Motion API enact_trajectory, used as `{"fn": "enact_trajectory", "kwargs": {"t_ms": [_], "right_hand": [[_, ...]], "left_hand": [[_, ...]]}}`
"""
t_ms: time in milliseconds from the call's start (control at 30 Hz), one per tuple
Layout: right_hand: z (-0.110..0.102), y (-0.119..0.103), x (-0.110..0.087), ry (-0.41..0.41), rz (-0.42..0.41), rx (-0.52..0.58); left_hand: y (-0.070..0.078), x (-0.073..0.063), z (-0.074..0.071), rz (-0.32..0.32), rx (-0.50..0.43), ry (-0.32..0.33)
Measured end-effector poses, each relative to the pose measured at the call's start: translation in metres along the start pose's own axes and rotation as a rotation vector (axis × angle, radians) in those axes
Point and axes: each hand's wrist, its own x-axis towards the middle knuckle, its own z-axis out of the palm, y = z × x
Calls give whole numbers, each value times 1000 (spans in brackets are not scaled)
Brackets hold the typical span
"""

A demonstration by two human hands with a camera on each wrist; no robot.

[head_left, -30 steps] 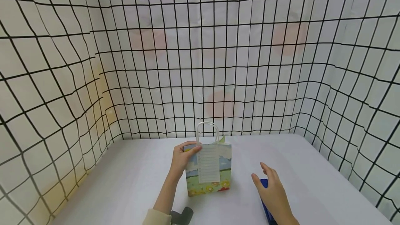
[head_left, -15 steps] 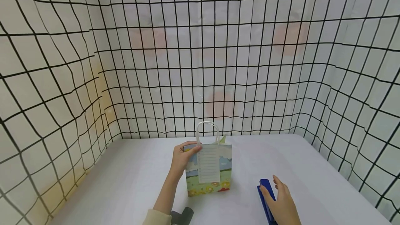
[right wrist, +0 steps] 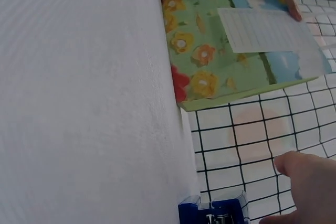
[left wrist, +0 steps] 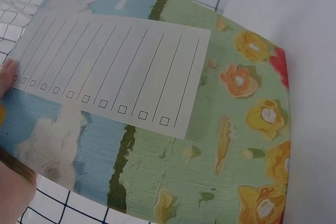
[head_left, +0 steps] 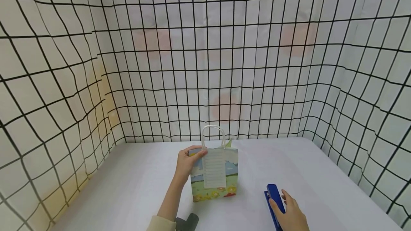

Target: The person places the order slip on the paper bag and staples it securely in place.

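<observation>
1. Head view: bag [head_left: 232,174] stands upright on the tabletop [head_left: 144,188]. Left hand [head_left: 185,161] pinches its top edge, thumb pressing the paper [head_left: 214,169] to the front. Paper appears held near its top only; if that thumb lifts, it could slip or skew. Right hand [head_left: 291,214] lies over the stapler [head_left: 273,196], fingers parted; no firm grip shows. A glancing push might slide the stapler away. The handle [head_left: 213,127] rises beside the held edge and could snag.
2. Left wrist view: paper carries small square boxes, each with a ruled line; no words or brand legible.
3. Right wrist view: stapler's nose at the lower edge, no brand readable. Fingers spread, a gap between them. Paper print too faint here.
</observation>
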Motion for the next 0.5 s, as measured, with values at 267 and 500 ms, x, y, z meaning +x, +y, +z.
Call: {"fn": "enact_trajectory", "kwargs": {"t_ms": [267,500], "right_hand": [[8,10,6,-99,49,-107],[11,18,9,-147,46,-130]], "left_hand": [[2,-1,0,-18,-10,-5],[15,-6,1,-27,3,-12]]}}
